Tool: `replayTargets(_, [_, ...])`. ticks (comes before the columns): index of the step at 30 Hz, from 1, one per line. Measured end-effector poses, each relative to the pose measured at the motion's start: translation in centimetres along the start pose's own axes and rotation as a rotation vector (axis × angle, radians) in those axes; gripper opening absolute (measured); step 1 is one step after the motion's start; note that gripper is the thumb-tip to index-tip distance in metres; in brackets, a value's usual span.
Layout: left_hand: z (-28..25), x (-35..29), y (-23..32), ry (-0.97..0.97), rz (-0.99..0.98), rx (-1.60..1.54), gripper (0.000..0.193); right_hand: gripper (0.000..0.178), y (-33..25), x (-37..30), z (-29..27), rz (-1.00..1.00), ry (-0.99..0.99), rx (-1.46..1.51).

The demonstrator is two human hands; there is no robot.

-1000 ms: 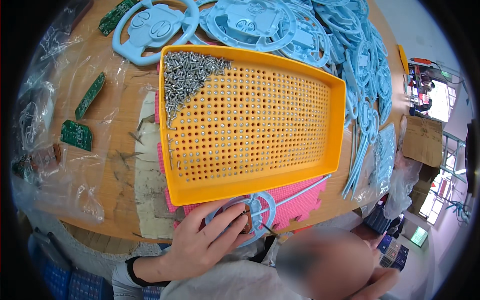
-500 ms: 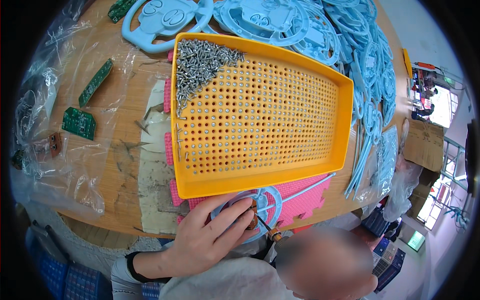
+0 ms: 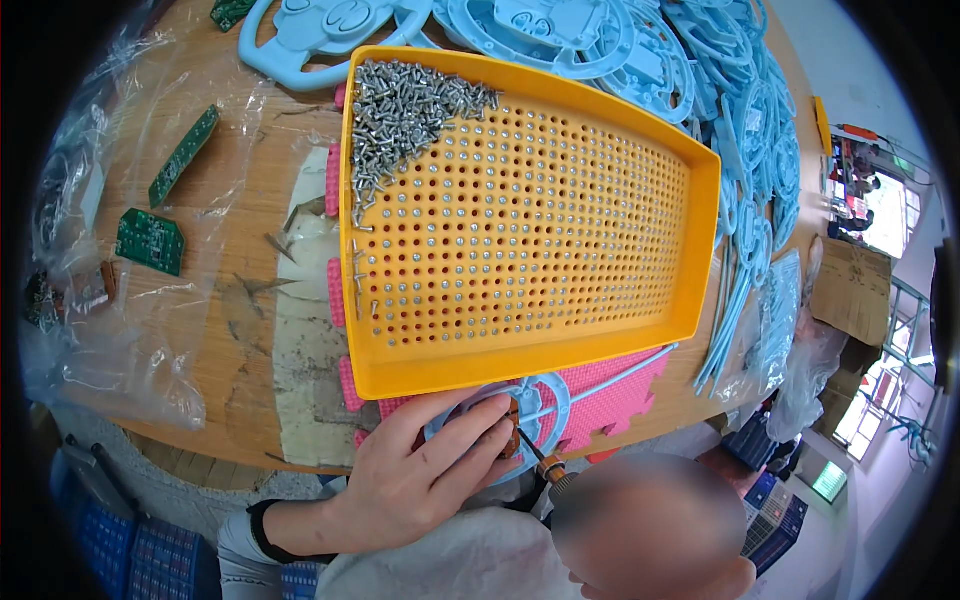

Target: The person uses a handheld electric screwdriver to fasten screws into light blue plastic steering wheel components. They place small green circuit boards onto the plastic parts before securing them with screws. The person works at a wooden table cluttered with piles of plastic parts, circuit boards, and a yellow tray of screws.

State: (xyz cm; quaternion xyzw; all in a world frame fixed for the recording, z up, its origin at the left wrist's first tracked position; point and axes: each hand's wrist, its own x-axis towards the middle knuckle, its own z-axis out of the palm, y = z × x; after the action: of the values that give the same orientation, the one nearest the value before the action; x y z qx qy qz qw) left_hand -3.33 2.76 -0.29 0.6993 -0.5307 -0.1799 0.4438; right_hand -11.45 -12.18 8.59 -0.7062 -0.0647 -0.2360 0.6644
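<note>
A light-blue plastic steering wheel (image 3: 558, 404) lies at the near edge of the table, partly under my left hand (image 3: 425, 475). My left hand's fingers are bent over it, and their tips press by a small brown circuit board (image 3: 513, 435) inside the ring. From the right, a screwdriver (image 3: 556, 472) slants in with its thin shaft reaching the board. Its handle runs into my right hand (image 3: 650, 525), which is blurred, so single fingers do not show. Just beyond stands a yellow tray (image 3: 540, 368) with rows of holes, many holding screws. Loose silver screws (image 3: 400, 115) are heaped in its far left corner.
Light-blue steering wheels (image 3: 560, 40) are piled along the far and right sides. Green circuit boards (image 3: 150, 242) and clear plastic film (image 3: 150, 360) lie on the left. Pink foam matting (image 3: 610, 400) shows under the tray. A cardboard box (image 3: 850, 285) stands at the right.
The view has shifted slightly, so the tray's far edge sits higher in the picture. Both hands, the screwdriver and the steering wheel keep nearly the same places relative to each other.
</note>
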Motion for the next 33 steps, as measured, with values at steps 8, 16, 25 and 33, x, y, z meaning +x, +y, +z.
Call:
replayTargets(8, [-0.1,-0.3,-0.1,-0.013,-0.018,0.011,0.043,0.049,1.2,0.3,-0.1,-0.027,-0.025,0.051])
replayTargets(16, [0.0,0.0,0.0,-0.005,-0.008,-0.017,0.045,0.041,1.1,1.4,-2.1,-0.127,-0.126,0.237])
replayTargets(25, [0.4,0.6,0.3,0.004,-0.026,0.037,0.032,0.052,0.8,1.0,-6.1,-0.229,0.219,-0.253])
replayTargets(33, [0.5,0.7,0.4,0.042,-0.029,0.087,0.024,0.057,2.4,0.7,-6.5,-0.146,0.247,-0.294])
